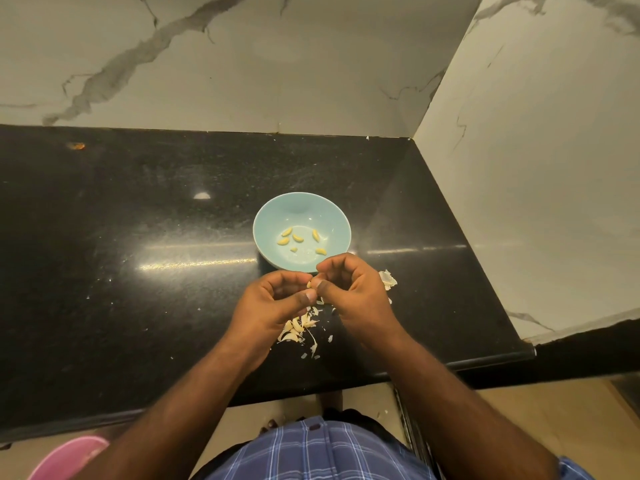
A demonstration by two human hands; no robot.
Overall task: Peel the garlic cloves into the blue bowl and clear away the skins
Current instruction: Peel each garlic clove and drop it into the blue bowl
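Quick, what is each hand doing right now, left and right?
Left hand: fingers curled, pinching the garlic clove.
Right hand: fingers curled, pinching the same clove.

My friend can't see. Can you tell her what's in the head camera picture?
Two hands, the left hand and right hand, pinch a garlic clove together over a black counter. Just behind them a blue bowl holds six peeled cloves, and papery skins lie scattered under the hands.

White marble-veined walls [311, 64] are meeting in a corner behind a black speckled counter [121, 220] that is reflecting light, above a beige floor [519, 403].
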